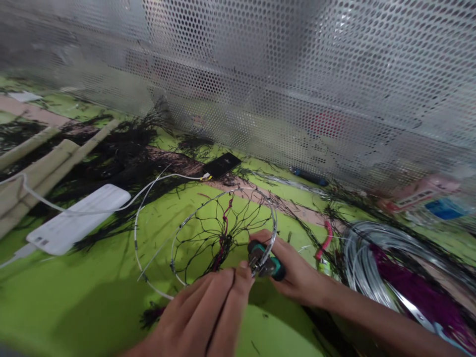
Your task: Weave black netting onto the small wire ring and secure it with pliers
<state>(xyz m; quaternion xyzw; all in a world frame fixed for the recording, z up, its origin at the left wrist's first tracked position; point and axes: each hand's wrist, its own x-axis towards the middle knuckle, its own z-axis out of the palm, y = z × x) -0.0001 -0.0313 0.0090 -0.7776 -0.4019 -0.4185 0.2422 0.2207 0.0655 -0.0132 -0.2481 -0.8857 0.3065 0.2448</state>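
Observation:
My left hand (208,312) is closed on the near side of a wire hoop (275,225), and a dark cord runs across the back of its fingers. A net of black cord (226,240) fills the hoop, gathered into a knot at the middle with a magenta strand (225,218). In my right hand (297,277) are pliers (278,268) with black and teal handles. Their jaws meet the hoop's wire beside my left fingertips; the exact bite is hidden. A loose length of wire (136,235) curves out to the left of the hoop.
Black cord scraps litter the green surface (111,292). Leftward lie a white power bank (80,218), a cable and tan slats (55,171). A black phone (223,165) lies behind the hoop. Rightward are a wire coil (359,263), purple cords (416,287) and scissors (414,307). A perforated metal panel (241,59) stands behind.

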